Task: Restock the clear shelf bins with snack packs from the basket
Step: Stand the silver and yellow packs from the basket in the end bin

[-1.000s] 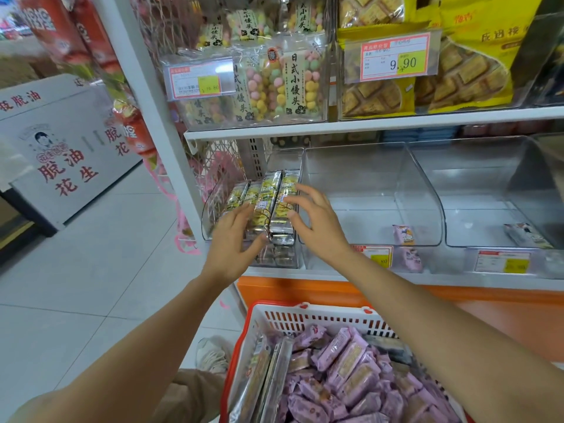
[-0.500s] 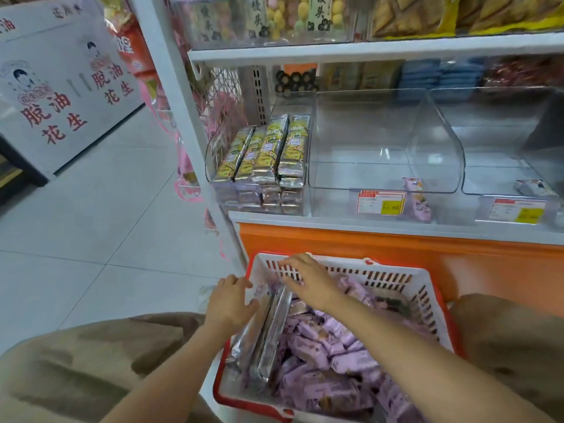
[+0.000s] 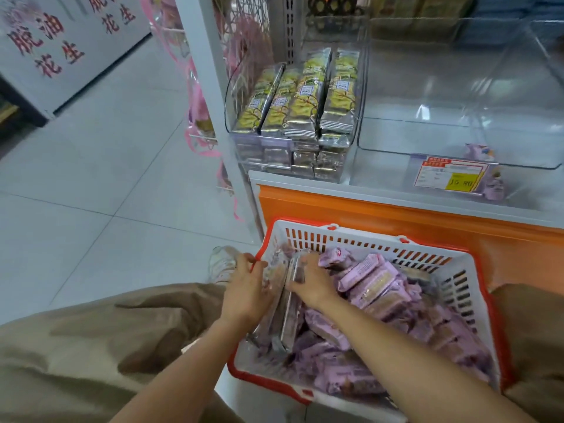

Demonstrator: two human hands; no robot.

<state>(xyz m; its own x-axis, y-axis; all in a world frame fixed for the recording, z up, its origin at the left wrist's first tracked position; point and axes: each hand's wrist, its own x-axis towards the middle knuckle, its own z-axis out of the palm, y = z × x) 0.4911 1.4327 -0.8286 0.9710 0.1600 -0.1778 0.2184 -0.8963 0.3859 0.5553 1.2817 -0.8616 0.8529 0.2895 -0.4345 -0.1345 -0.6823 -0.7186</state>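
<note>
Left hand (image 3: pixel 247 290), right hand (image 3: pixel 315 285) have closed round packs (image 3: pixel 288 320).

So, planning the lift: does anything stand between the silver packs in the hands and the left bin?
Nothing visible between the silver packs in the basket and the left bin, though yellow packs are stacked high in it.

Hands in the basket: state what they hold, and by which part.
The left hand and right hand grip the silver packs between them, near the packs' far ends.
</note>
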